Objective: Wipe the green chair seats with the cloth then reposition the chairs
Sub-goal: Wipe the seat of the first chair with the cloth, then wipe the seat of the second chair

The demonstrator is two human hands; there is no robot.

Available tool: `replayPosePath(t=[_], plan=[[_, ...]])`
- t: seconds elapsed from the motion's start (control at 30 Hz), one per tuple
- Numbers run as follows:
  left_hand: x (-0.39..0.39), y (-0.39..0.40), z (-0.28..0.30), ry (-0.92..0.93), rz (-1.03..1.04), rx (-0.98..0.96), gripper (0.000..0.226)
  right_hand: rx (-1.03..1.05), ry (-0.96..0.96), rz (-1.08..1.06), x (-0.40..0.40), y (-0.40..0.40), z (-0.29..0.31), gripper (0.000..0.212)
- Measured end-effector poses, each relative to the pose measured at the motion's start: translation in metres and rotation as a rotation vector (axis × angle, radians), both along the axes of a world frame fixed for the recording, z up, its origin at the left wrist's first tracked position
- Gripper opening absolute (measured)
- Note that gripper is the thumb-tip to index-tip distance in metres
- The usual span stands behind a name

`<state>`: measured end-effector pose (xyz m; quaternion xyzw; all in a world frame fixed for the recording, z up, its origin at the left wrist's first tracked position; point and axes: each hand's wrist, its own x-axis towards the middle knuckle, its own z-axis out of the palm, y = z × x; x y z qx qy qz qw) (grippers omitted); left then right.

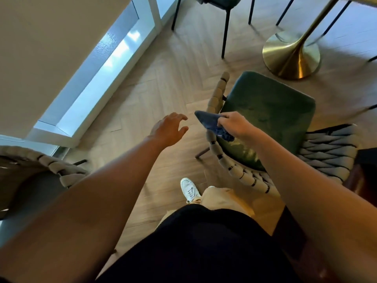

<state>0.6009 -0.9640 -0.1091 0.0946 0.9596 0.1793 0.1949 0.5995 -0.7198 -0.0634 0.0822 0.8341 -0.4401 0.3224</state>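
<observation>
A green chair seat [271, 111] with a woven grey back and arms [326, 148] stands right of centre, seen from above. My right hand [234, 124] is shut on a dark blue cloth [212, 124], held over the seat's left edge by the padded armrest [219, 92]. My left hand [170, 128] hovers open above the floor, a little left of the cloth, holding nothing. A second woven-backed chair [51, 168] shows at the lower left, its seat mostly hidden by my left arm.
A gold pedestal table base [291, 56] stands beyond the chair at the upper right. Another dark chair with thin black legs [225, 29] is at the top. A white-framed glass panel [98, 74] runs along the left. My white shoe [188, 189] rests on the herringbone floor.
</observation>
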Motion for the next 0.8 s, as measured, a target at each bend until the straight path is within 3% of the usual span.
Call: replayPosePath(t=[0.4, 0.8], plan=[[-0.051, -0.083, 0.015, 0.0, 0.094, -0.097, 0.056, 0.061, 0.04, 0.021, -0.07, -0.101, -0.005, 0.021], [-0.201, -0.136, -0.005, -0.07, -0.054, -0.181, 0.057, -0.003, -0.061, -0.093, -0.212, -0.149, -0.026, 0.02]])
